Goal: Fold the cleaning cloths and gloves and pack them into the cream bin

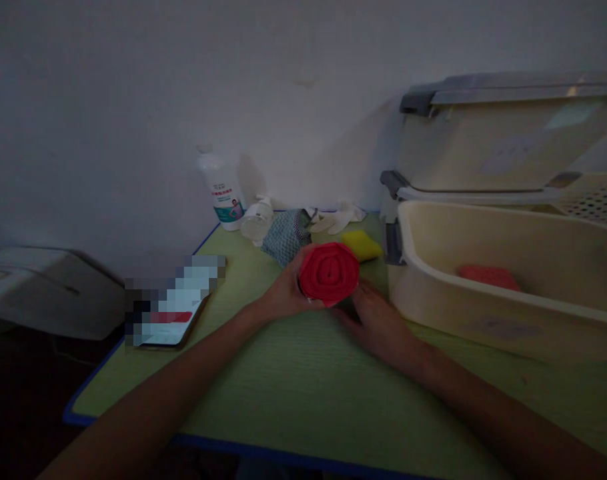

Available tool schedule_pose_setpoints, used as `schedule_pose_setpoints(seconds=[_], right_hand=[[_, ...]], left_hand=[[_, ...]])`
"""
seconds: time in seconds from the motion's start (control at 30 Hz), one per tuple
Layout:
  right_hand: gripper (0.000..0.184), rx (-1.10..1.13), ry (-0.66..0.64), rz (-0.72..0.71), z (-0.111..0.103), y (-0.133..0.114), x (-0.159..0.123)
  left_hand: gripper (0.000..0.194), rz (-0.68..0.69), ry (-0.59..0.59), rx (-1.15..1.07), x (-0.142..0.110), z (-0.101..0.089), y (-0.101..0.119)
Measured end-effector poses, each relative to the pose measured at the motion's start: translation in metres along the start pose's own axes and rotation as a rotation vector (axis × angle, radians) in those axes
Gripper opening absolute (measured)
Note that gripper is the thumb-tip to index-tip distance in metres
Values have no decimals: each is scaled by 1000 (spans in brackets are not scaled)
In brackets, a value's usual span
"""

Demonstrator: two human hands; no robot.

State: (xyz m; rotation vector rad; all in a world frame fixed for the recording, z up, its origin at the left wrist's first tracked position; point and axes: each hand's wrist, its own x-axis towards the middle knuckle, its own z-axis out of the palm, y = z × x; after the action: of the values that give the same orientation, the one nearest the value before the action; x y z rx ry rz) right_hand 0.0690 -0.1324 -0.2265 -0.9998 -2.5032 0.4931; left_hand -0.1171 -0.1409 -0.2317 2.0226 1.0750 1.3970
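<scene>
A red roll point(329, 273) of thin, wound layers, which looks like garbage bags, is held above the table with its spiral end facing me. My left hand point(288, 287) is closed round its left side, the fingers mostly hidden behind it. At the lower right of the roll is my right hand point(378, 323), its thumb under the roll and its fingers curled behind it; their tips are hidden. Just beyond the roll lie a blue-grey patterned cloth item point(283, 237) and a yellow sponge point(362, 245).
A cream bin point(463, 323) with a red item point(489, 277) inside stands right, before a lidded box point(508, 147). Behind are a white bottle point(223, 193), a clear bottle point(257, 219) and white gloves point(338, 219). A phone point(178, 307) lies along the left edge of the green table point(263, 393).
</scene>
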Motion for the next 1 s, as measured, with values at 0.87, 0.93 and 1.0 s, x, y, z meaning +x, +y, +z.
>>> schedule_pose_setpoints(seconds=[0.87, 0.93, 1.0], right_hand=[[72, 1045, 25, 108, -8, 4, 3], [74, 1062, 42, 99, -8, 3, 3], [75, 1079, 47, 94, -9, 2, 4]], left_hand=[[109, -93, -207, -222, -6, 2, 20], [104, -193, -201, -315, -5, -1, 22], [96, -301, -155, -388, -3, -3, 24]])
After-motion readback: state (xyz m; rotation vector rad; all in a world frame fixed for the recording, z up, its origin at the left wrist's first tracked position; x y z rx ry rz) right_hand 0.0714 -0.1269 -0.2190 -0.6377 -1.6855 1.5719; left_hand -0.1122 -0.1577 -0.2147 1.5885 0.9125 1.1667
